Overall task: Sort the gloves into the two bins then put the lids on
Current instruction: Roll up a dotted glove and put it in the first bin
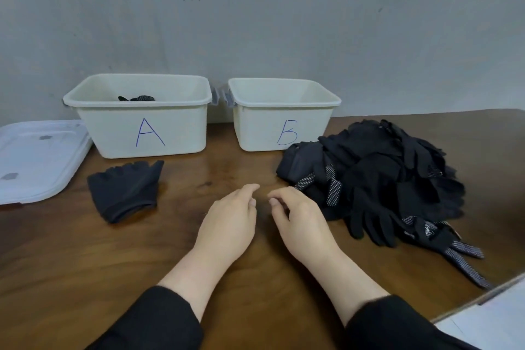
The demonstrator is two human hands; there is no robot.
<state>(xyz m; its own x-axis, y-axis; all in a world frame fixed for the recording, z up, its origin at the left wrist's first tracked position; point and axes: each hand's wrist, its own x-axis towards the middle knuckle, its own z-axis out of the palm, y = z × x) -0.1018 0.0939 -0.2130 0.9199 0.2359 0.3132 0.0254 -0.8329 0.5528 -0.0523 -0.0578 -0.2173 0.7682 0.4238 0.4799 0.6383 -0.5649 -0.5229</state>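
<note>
Two cream bins stand at the back of the brown table. Bin A point(147, 125) on the left holds a dotted black glove point(137, 98); I cannot see inside bin B point(284, 122) on the right. A plain black fingerless glove point(125, 190) lies flat in front of bin A. A heap of black gloves point(383, 179), some with white-dotted palms, sits to the right of bin B. My left hand point(230, 224) and my right hand point(298, 219) rest on the table in the middle, fingers loosely curled, holding nothing. The right hand is beside the heap's left edge.
White lids point(37, 159) are stacked at the left edge of the table, next to bin A. A grey wall rises just behind the bins. A pale surface point(497, 318) cuts across the near right corner.
</note>
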